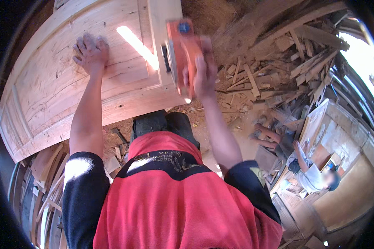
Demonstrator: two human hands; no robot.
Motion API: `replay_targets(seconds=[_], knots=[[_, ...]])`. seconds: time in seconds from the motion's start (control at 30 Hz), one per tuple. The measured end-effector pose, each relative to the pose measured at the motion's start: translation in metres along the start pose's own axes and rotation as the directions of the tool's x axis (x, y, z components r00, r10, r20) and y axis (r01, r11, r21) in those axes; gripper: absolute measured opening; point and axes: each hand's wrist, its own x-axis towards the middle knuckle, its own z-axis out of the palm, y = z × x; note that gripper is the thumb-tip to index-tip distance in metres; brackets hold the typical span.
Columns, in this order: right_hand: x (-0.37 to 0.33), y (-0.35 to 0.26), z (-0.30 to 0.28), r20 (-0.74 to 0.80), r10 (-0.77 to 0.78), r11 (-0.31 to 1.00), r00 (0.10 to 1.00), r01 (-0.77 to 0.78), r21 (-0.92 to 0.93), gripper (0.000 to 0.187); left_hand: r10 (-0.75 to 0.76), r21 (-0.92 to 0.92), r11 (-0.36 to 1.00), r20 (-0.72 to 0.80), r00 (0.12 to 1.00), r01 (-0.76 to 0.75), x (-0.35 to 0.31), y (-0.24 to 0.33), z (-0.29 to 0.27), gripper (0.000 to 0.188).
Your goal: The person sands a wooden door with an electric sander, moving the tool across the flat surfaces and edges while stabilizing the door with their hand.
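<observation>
A pale wooden panelled door (124, 89) lies in front of me, its frame curving along the far left. My left hand (91, 53) presses flat on the panel, fingers spread, holding nothing. At the right edge of the door, my right hand (203, 74) is wrapped round the handle of an orange hand-held power tool (180, 45). The tool is tipped on its side beside the edge, with a dark plate towards the wood. Blur hides whether it touches, and its exact kind. A bright strip of light (138, 47) crosses the panel between my hands.
Wood offcuts (253, 79) and shavings cover the ground to the right. More boards (41, 182) stand at the lower left. Farther right, another person (311, 172) sits low among wood pieces, near a large pale panel (353, 191).
</observation>
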Motion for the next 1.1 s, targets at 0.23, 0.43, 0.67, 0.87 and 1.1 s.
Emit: replay_targets(seconds=[0.23,0.43,0.67,0.87,1.1], knots=[[-0.018,-0.032,-0.041,-0.136,-0.013,1.0,0.991,0.009,-0.027,0.027,0.003,0.049,0.999,0.027,1.0,-0.004,-0.003,-0.01,0.005,0.067],[-0.212,0.016,-0.126,-0.406,0.18,0.983,0.896,-0.18,0.04,0.021,0.271,-0.313,0.919,0.059,0.961,-0.239,-0.021,-0.034,-0.006,0.074],[-0.368,0.146,-0.177,-0.632,0.191,0.98,0.751,-0.177,0.086,0.02,0.751,-0.288,0.659,0.293,0.591,-0.695,-0.228,-0.003,-0.121,0.092],[-0.416,0.285,-0.188,-0.574,-0.013,0.927,0.819,-0.205,-0.314,0.031,0.682,0.017,0.731,0.03,0.731,-0.682,-0.268,0.001,-0.082,0.112],[-0.462,0.479,-0.22,-0.635,0.26,0.938,0.728,-0.347,-0.014,0.06,0.74,0.047,0.672,-0.088,0.667,-0.739,-0.287,-0.003,-0.06,0.101]])
